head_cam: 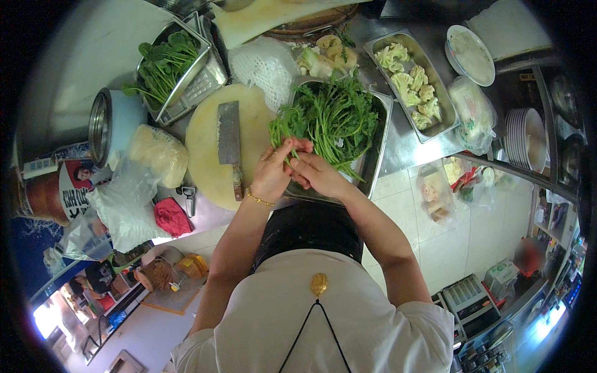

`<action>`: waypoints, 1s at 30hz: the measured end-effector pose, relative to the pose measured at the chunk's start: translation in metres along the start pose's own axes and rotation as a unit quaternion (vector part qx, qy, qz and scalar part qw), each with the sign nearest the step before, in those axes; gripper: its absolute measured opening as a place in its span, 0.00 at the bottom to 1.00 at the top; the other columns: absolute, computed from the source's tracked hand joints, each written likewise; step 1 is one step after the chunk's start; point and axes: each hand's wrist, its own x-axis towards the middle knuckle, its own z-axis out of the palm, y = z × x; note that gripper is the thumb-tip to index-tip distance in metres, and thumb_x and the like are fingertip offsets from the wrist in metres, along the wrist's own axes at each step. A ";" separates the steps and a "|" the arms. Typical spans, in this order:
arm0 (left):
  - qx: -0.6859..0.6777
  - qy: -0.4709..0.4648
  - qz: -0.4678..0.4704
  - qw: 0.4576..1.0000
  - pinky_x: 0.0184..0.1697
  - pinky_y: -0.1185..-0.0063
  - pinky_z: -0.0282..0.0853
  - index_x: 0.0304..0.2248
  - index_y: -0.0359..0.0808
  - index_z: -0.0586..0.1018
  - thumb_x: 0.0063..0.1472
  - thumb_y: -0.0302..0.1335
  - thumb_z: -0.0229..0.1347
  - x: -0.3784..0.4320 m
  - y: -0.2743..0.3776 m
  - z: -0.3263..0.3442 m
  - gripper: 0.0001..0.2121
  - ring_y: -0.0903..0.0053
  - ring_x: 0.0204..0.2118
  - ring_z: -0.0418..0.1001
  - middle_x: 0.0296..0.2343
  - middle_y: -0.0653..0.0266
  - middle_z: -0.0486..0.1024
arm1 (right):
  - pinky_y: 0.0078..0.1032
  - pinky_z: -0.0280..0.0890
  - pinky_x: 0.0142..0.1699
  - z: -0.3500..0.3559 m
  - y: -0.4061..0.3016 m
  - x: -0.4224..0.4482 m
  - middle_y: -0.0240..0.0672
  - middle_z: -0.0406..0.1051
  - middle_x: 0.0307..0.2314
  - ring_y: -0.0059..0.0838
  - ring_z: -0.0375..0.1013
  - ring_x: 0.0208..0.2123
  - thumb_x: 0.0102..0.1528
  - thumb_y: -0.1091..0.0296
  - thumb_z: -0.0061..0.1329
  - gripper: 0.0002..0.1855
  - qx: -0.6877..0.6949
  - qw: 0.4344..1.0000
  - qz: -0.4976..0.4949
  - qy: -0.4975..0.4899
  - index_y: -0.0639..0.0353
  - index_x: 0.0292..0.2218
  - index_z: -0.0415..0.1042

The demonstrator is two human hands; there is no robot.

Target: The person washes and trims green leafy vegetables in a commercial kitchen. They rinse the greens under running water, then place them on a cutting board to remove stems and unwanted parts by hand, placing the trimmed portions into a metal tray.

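Observation:
My left hand (pixel 275 170) and my right hand (pixel 319 173) meet over the near left corner of a steel pan (pixel 383 135). Between their fingers are the stems of a small bunch of leafy greens (pixel 285 126), whose leaves point away from me. A large heap of the same long-stemmed greens (pixel 343 116) fills much of the pan. Left of my hands, a cleaver (pixel 228 135) lies flat on a round, pale cutting board (pixel 200 140), its handle towards me. The fingers partly hide the stem ends.
Cauliflower florets (pixel 410 88) lie in a second steel pan (pixel 447 126) at the right. Spinach-like greens (pixel 168 65) fill a steel container (pixel 205 46) at the back left. A peeler (pixel 189 200) and red cloth (pixel 171 217) lie near the left edge. Stacked plates (pixel 524 140) stand on a shelf.

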 end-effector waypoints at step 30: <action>-0.080 0.087 0.198 0.973 0.44 0.76 0.61 0.29 0.36 0.70 0.61 0.33 0.47 0.015 0.004 0.000 0.09 0.74 0.38 0.67 0.31 0.63 0.70 | 0.30 0.63 0.35 0.017 -0.033 0.010 0.39 0.68 0.23 0.39 0.68 0.28 0.45 0.70 0.52 0.08 -0.256 0.899 -0.253 0.249 0.62 0.28 0.70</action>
